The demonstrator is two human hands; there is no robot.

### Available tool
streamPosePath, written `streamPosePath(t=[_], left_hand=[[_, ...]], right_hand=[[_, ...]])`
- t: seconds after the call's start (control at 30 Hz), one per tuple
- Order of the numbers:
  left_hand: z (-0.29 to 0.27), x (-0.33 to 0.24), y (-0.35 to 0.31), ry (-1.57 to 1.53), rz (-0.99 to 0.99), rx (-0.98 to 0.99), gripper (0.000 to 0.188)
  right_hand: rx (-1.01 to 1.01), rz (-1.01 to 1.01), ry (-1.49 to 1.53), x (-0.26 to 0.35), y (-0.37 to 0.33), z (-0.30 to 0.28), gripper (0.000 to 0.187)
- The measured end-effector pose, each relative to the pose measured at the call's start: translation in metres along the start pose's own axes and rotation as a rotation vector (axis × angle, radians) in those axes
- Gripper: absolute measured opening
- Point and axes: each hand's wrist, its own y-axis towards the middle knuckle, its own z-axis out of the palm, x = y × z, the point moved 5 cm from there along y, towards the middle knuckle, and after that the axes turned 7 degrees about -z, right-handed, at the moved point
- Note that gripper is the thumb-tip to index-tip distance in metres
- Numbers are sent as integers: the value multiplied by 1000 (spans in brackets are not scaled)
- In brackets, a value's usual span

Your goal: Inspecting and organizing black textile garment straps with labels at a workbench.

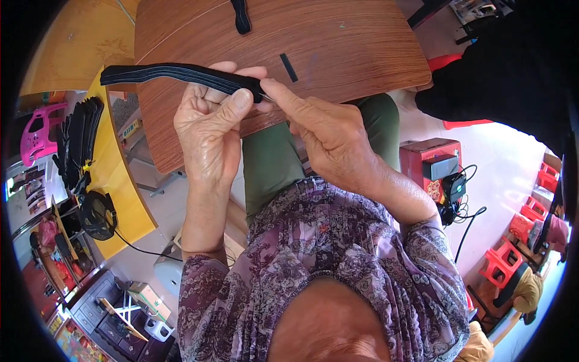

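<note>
Black fabric strip (169, 73) over the tabletop (344, 45), left hand (208, 130) pinching it near its right end, right hand (338, 142) at that end, its grip hard to tell

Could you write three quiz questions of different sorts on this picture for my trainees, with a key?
1. True or false: the left hand and right hand both lie flat on the tabletop.
2. Choose: what colour is the tabletop under the small dark piece? (a) white (b) brown (c) green
3. Fill in: the long free end of the held black strip points toward the person's ____.

Key: 1 false, the left hand grips the strip and the right index finger is at its near-hand end; 2 b; 3 left.
</note>
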Motion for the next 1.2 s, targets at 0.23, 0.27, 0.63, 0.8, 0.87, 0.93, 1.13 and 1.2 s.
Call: streamPosePath(t=[0.23,0.27,0.63,0.8,0.87,0.93,1.13,1.2], left_hand=[[5,3,-4,-60,48,-99,35],[5,2,-5,-41,59,-101,35],[2,2,-5,12,46,-101,35],[-5,8,-5,-84,-14,-74,35],[-7,8,-3,-123,-38,-65,34],[-10,8,-2,-162,-61,-54,34],[-17,8,-1,-162,-116,-13,33],[-17,7,-2,-162,-110,-35,34]], right_hand=[[31,100,29,-1,0,1,62],[31,101,30,-1,0,2,62],[90,115,11,-4,2,6,66],[17,198,241,-10,3,10,55],[53,224,253,-10,3,11,50],[46,339,385,-15,3,13,42],[35,368,438,-14,4,17,42],[58,366,413,-15,5,18,43]])
